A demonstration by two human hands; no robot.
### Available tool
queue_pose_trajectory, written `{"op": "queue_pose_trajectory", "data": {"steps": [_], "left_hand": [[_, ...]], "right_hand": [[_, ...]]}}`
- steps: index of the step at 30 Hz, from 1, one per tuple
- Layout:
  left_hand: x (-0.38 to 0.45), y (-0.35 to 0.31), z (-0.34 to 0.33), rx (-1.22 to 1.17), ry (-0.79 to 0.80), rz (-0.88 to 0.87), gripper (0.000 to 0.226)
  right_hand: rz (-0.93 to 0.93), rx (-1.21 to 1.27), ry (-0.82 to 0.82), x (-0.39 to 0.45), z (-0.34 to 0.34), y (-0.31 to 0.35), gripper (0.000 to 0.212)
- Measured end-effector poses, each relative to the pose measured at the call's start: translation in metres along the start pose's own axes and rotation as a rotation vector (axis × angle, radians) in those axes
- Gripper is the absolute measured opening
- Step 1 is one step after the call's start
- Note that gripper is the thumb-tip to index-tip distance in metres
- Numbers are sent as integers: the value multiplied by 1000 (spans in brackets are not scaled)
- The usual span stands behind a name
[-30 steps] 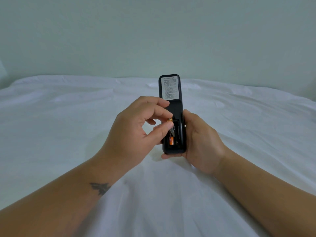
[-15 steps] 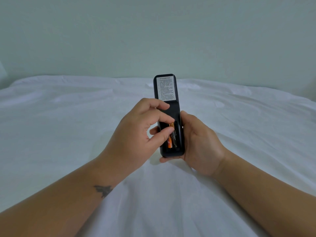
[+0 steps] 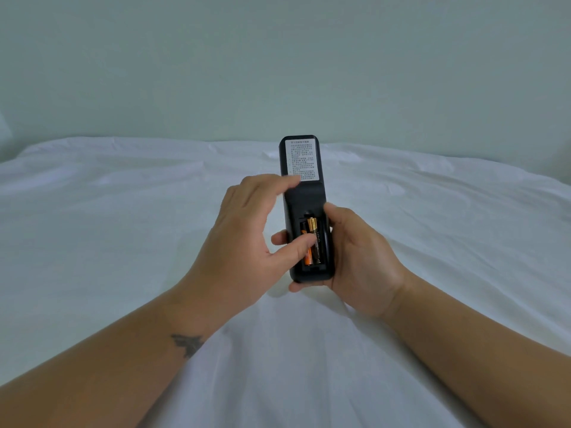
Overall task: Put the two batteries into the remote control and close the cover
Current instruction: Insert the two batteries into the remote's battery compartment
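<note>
A black remote control (image 3: 306, 196) is held back side up above the bed, its white label facing me. My right hand (image 3: 361, 257) grips its lower end from the right and below. The battery compartment is uncovered, and two orange, gold and black batteries (image 3: 312, 231) lie side by side in it. My left hand (image 3: 247, 242) hovers at the remote's left side, fingers spread, with the thumb tip pressing on the batteries and the index finger touching the remote near the label. No cover is in view.
A rumpled white bedsheet (image 3: 123, 227) spreads under both arms. A pale wall (image 3: 278, 57) rises behind the bed.
The left hand pushed the second battery down into the compartment beside the first, then opened its fingers, leaving only the thumb on the batteries. The remote shifted slightly left.
</note>
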State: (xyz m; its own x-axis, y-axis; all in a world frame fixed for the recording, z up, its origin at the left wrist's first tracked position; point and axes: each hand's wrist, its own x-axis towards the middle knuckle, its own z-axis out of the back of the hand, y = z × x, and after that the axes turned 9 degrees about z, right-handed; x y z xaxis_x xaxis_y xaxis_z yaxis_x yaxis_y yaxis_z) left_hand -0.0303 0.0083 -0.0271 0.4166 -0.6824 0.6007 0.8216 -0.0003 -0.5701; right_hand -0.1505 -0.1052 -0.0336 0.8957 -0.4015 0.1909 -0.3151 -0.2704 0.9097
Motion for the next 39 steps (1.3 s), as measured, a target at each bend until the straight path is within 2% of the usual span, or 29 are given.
{"op": "queue_pose_trajectory", "data": {"steps": [4,6,15,39], "left_hand": [[0,4,-4,-175,63,174,83],[0,5,-6,-212,95,213,87],[-1,2,-6,-295,177,245,78],[1,4,-7,-409,203,254,80]], "right_hand": [[31,-83,-14,-1,1,0,60],[49,-127,-24,-1,1,-2,60],[112,-146,-27,0,-1,-7,37],[131,-135,-61,-1,-7,-6,33]]}}
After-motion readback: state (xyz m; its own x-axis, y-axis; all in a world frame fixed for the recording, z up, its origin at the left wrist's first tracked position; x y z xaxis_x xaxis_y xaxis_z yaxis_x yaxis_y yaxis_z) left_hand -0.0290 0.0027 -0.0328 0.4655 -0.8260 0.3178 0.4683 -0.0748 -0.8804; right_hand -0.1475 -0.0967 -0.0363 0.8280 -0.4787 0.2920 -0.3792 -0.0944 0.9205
